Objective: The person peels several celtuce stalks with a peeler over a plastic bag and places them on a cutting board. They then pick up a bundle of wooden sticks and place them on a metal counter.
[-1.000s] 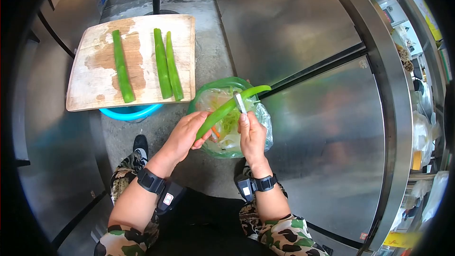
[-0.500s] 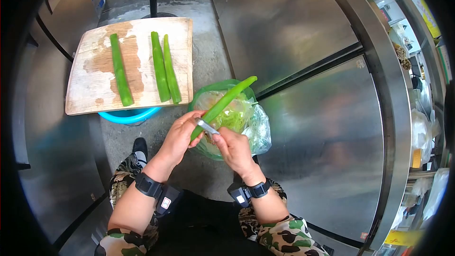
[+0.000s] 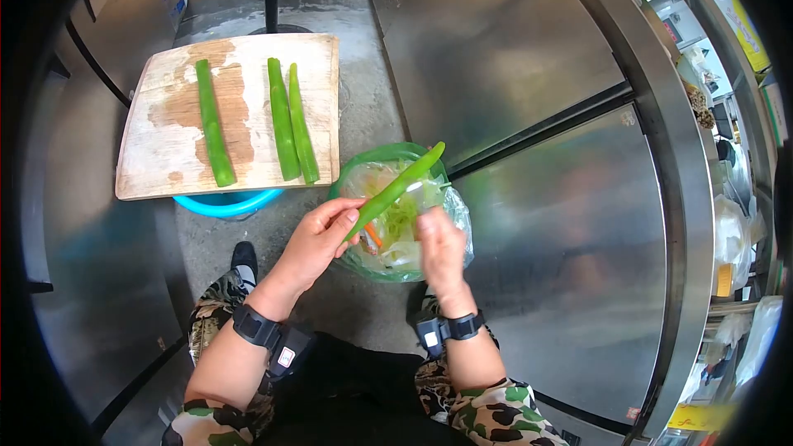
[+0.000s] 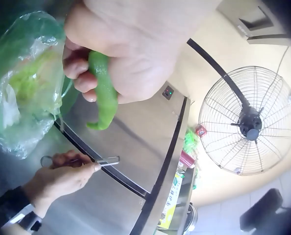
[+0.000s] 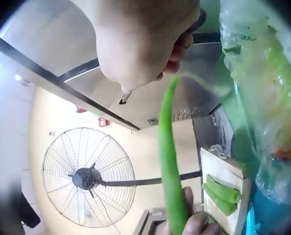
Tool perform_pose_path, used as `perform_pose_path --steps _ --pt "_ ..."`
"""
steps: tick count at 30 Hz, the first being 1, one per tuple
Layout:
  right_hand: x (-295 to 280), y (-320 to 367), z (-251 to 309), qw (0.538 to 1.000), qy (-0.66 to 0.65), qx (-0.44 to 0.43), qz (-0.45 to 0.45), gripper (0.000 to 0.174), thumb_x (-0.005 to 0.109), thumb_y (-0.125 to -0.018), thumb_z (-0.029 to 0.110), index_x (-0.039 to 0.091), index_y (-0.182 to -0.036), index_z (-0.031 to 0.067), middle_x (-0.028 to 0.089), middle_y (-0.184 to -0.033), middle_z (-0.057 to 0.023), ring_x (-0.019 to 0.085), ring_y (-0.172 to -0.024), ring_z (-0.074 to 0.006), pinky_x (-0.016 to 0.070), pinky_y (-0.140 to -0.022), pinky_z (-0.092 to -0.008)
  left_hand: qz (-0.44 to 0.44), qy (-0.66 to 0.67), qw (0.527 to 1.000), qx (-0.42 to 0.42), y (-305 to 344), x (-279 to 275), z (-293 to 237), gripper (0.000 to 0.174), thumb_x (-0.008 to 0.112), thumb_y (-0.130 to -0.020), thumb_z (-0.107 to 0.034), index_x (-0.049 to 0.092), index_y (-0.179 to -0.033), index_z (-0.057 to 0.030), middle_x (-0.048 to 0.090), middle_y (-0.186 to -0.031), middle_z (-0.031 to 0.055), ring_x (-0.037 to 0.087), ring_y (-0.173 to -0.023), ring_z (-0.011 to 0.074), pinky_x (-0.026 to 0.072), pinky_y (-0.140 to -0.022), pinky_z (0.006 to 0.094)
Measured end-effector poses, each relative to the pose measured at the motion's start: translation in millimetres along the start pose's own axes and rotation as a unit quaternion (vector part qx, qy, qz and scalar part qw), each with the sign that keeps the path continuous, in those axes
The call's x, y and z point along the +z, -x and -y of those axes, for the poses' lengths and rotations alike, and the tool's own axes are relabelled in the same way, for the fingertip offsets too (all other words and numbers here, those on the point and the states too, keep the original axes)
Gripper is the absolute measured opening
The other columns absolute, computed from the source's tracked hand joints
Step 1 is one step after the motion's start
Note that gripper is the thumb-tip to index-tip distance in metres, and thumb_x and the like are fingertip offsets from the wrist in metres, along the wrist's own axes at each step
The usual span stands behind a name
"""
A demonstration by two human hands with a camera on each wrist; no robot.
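My left hand (image 3: 318, 235) grips the lower end of a long, tapered green vegetable stem (image 3: 398, 187), whose tip points up and right. In my right hand (image 3: 444, 254) is a metal peeler (image 4: 109, 160), its slotted head past the thumb and its handle wrapped by curled fingers. The head view blurs this hand, and the peeler is hardly visible there. Peeler and stem are apart. Under both hands, a green plastic bag (image 3: 345, 258) holds pale green peelings (image 3: 402, 220) and a bit of orange. A thin strip hangs near the stem's tip in the right wrist view.
A wooden cutting board (image 3: 165, 116) with several similar stems (image 3: 213, 128) lies over a blue basin (image 3: 223, 205) at the left. Steel cabinet doors (image 3: 570, 223) stand close on the right. A wire fan (image 4: 251, 122) appears in the wrist views.
My right hand drew the peeler down along the stem to near the left hand, then moved off to the right. The stem has turned slightly in my left hand's grip.
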State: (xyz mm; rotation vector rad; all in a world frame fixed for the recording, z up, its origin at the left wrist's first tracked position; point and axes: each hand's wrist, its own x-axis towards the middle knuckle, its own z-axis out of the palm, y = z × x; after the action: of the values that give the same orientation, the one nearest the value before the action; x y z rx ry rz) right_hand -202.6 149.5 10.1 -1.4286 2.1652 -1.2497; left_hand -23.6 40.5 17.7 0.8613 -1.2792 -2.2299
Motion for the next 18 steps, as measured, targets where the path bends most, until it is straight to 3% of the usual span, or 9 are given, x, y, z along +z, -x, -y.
perform_pose_path --steps 1,2,7,9,11,12,14,17,18 --pt "3 3 16 0.999 0.01 -0.005 0.052 0.023 0.056 -0.094 0.021 0.051 -0.079 0.0043 0.05 -0.064 -0.0163 0.051 -0.056 -0.0344 0.0427 -0.052 -0.039 -0.002 -0.006 1.0 0.004 -1 0 2 0.032 0.049 -0.1 -0.024 0.055 -0.122 -0.0021 0.055 -0.078 0.0004 0.042 -0.061 0.0042 0.0335 -0.053 0.0177" --pt "6 4 26 0.995 0.019 -0.025 0.093 0.025 0.057 -0.093 0.024 0.051 -0.079 0.0043 0.053 -0.066 -0.0172 0.056 -0.062 -0.0383 0.044 -0.053 -0.0415 -0.003 -0.012 1.0 0.008 -2 0 4 0.031 0.05 -0.099 -0.023 0.055 -0.122 -0.0023 0.057 -0.08 0.0014 0.043 -0.062 0.0046 0.0342 -0.054 0.0177" --pt "12 0 6 0.992 0.105 0.009 0.074 0.03 0.054 -0.095 0.029 0.051 -0.079 0.0044 0.057 -0.069 -0.0183 0.056 -0.061 -0.0391 0.045 -0.053 -0.0419 0.008 -0.023 0.999 0.025 -2 -1 7 0.029 0.051 -0.099 -0.021 0.058 -0.121 -0.0031 0.059 -0.082 -0.0013 0.044 -0.065 0.0031 0.0368 -0.058 0.0174" --pt "2 -12 -10 0.99 0.098 0.099 0.001 0.034 0.05 -0.098 0.032 0.049 -0.078 0.0039 0.054 -0.063 -0.0155 0.056 -0.056 -0.0321 0.0444 -0.052 -0.0388 0.013 -0.039 0.999 0.033 0 -1 5 0.028 0.052 -0.098 -0.019 0.059 -0.121 -0.0025 0.061 -0.085 -0.0001 0.048 -0.07 0.0043 0.0407 -0.063 0.0188" --pt "-7 -20 -40 0.984 0.006 0.134 -0.114 0.036 0.047 -0.1 0.032 0.049 -0.076 0.0042 0.049 -0.057 -0.0086 0.05 -0.051 -0.0182 0.0411 -0.05 -0.0332 0.013 -0.055 0.997 0.05 2 3 2 0.028 0.054 -0.097 -0.017 0.059 -0.121 -0.0017 0.062 -0.089 0.0015 0.053 -0.075 0.0061 0.0447 -0.068 0.0209" --pt "-17 -23 -38 0.98 -0.039 0.143 -0.135 0.035 0.046 -0.101 0.029 0.05 -0.076 0.0047 0.044 -0.057 -0.003 0.041 -0.054 -0.0099 0.0374 -0.049 -0.0289 0.01 -0.062 0.997 0.052 2 2 2 0.028 0.054 -0.097 -0.015 0.058 -0.121 -0.0014 0.063 -0.091 0.0023 0.054 -0.078 0.0068 0.0456 -0.071 0.022" --pt "-26 -23 -20 0.984 -0.024 0.113 -0.133 0.035 0.045 -0.101 0.03 0.05 -0.075 0.0083 0.045 -0.059 0.0047 0.038 -0.057 -0.0045 0.0332 -0.051 -0.0228 0.001 -0.076 0.995 0.058 2 -3 2 0.028 0.056 -0.096 -0.013 0.058 -0.121 -0.0009 0.064 -0.096 0.0039 0.056 -0.082 0.0084 0.0473 -0.076 0.0241" --pt "-7 -6 5 0.998 -0.007 0.049 -0.033 0.034 0.047 -0.1 0.027 0.049 -0.075 0.0048 0.046 -0.061 0.0002 0.044 -0.057 -0.0101 0.0381 -0.054 -0.0265 -0.027 -0.095 0.991 0.094 -3 -7 9 0.027 0.058 -0.093 -0.01 0.059 -0.118 0.0003 0.065 -0.097 0.0054 0.057 -0.082 0.0095 0.0477 -0.078 0.0254" --pt "1 -1 9 1.0 0.025 0.007 0.016 0.027 0.053 -0.097 0.026 0.052 -0.08 0.0049 0.052 -0.063 -0.0153 0.05 -0.053 -0.0304 0.0434 -0.053 -0.0393 -0.037 -0.122 0.986 0.11 -3 -7 10 0.027 0.059 -0.092 -0.009 0.06 -0.117 0.0003 0.066 -0.098 0.0062 0.058 -0.083 0.0105 0.048 -0.078 0.026"
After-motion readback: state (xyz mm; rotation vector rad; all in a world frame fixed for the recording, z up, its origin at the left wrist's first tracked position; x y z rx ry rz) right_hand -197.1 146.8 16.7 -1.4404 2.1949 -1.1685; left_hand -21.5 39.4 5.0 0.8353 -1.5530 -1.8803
